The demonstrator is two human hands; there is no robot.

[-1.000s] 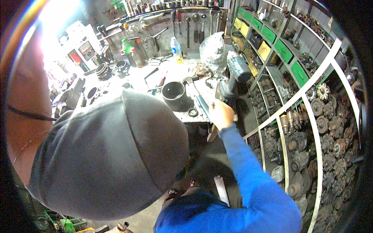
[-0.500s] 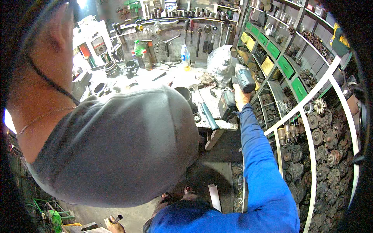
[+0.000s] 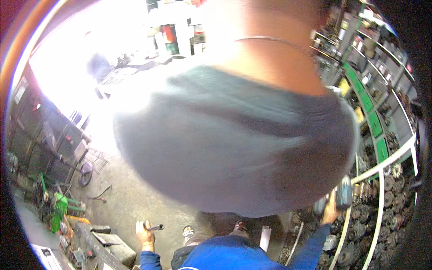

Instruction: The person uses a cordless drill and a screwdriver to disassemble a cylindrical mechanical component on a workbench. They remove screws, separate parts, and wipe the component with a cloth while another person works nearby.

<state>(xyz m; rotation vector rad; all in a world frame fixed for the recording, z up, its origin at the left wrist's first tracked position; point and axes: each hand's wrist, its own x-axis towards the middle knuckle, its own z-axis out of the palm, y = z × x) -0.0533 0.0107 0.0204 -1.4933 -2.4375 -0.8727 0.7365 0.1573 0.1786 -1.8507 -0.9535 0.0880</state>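
Observation:
My right hand (image 3: 330,213), at the lower right, is closed round the handle of a cordless impact driver (image 3: 344,194) with a blue-grey body. That arm is stretched out beside the white rails. Low on the left, my left hand (image 3: 145,234) grips a short dark bar-shaped tool (image 3: 157,227) with a round end, pointing to the right. Its exact kind is too small to make out. Between and beyond my hands, a person in a grey shirt (image 3: 234,148) fills the middle, close in front of me, hiding most of the workbench.
White metal rails (image 3: 382,166) and heaped machine parts (image 3: 360,229) line the right side, below shelves with green drawer fronts (image 3: 374,124). A worn block on a bench (image 3: 118,248) stands left of my left hand, near a green machine (image 3: 59,211). Another person (image 3: 98,66) appears in the glare.
My view has swung left. The impact driver has come away from the workbench, down and nearer to me, in my right hand. The person in grey now blocks the bench.

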